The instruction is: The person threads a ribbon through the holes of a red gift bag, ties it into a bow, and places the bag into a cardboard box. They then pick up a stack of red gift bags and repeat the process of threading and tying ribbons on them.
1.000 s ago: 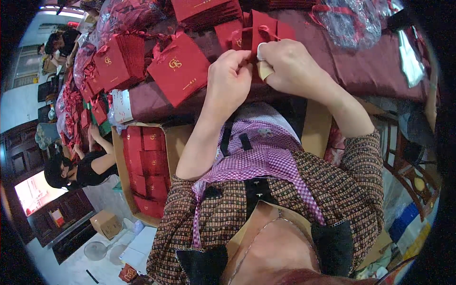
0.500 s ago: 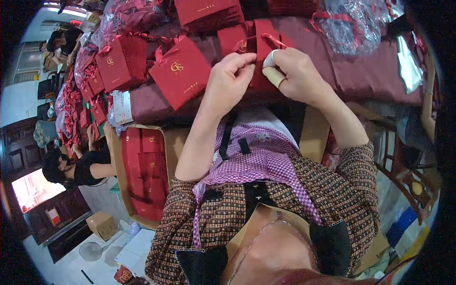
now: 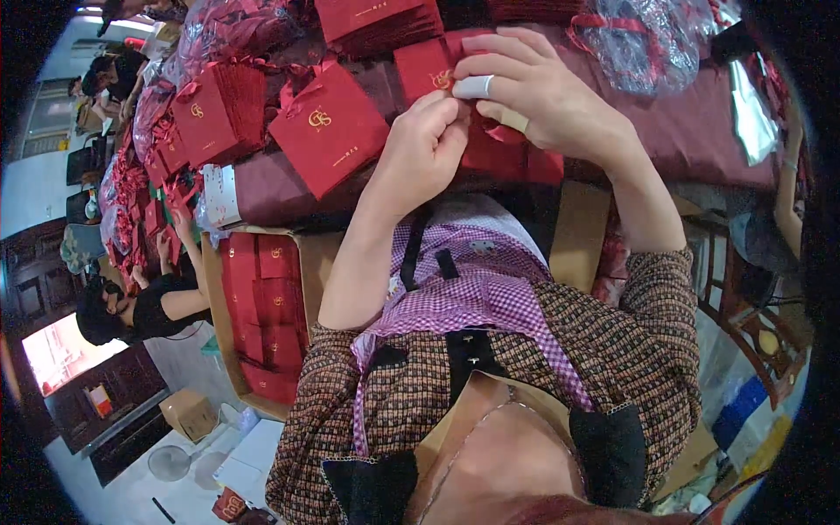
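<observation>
My left hand point(image 3: 426, 144) is closed in a pinch above a red paper bag point(image 3: 503, 164), and its fingertips hide whatever they hold. Beside it, my right hand point(image 3: 547, 96) has its fingers spread, the index finger reaching over to the left fingertips. A white wrap circles one right finger, and a pale yellow one covers the thumb. Below that thumb, a bit of red ribbon point(image 3: 503, 133) curls over the bag. Just beyond my hands lies another red bag point(image 3: 420, 70) with a gold emblem, partly covered by them.
A flat red bag point(image 3: 329, 131) and a fanned stack of red bags point(image 3: 214, 118) lie to the left. Farther back are another stack point(image 3: 376, 22) and clear plastic wrapping point(image 3: 643, 52). An open carton point(image 3: 302, 289) holds red bags. A co-worker point(image 3: 144, 306) works at the left.
My right hand has opened from a closed pinch, its fingers now stretched toward the left hand. The red bag beneath lies lower and flatter, its ribbon now under the right thumb.
</observation>
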{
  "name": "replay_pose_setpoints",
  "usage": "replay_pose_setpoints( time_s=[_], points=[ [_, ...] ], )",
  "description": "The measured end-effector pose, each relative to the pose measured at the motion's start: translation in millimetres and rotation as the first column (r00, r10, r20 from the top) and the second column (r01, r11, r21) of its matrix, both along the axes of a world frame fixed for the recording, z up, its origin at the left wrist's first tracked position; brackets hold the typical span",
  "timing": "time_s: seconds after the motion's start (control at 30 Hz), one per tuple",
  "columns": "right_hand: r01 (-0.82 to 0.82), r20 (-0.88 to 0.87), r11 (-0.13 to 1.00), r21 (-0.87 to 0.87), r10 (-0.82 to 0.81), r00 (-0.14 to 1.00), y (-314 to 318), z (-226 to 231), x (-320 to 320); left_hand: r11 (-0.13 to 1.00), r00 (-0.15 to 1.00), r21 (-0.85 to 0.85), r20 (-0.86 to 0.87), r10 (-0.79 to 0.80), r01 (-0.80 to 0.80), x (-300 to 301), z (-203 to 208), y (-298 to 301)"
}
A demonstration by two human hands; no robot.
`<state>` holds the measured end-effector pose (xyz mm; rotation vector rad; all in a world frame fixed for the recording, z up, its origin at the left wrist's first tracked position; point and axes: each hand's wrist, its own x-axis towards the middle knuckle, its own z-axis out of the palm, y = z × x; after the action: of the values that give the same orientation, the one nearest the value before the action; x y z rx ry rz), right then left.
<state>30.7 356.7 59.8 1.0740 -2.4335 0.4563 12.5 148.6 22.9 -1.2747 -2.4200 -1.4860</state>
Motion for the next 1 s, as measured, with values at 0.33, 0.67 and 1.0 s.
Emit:
replay_pose_setpoints(
  time_s=[0.33, 0.67, 1.0],
  points=[
    [-0.183, 0.282, 0.976, -0.117, 0.209, 0.936, 4, -10, 5, 0.981, 0.960, 0.042, 0.204, -0.192, 0.188, -3, 11, -18],
    [-0.152, 0.104, 0.975, -0.160, 0.170, 0.980, -2, -11, 8, 0.933, 0.899, -0.036, 0.280, -0.335, 0.359, -9, 10, -25],
    [-0.254, 0.220, 0.936, -0.243, 0.309, 0.925, 2, -6, 16, 0.963, 0.768, 0.228, 0.588, -0.256, 0.147, -4, -5, -21]
  ],
)
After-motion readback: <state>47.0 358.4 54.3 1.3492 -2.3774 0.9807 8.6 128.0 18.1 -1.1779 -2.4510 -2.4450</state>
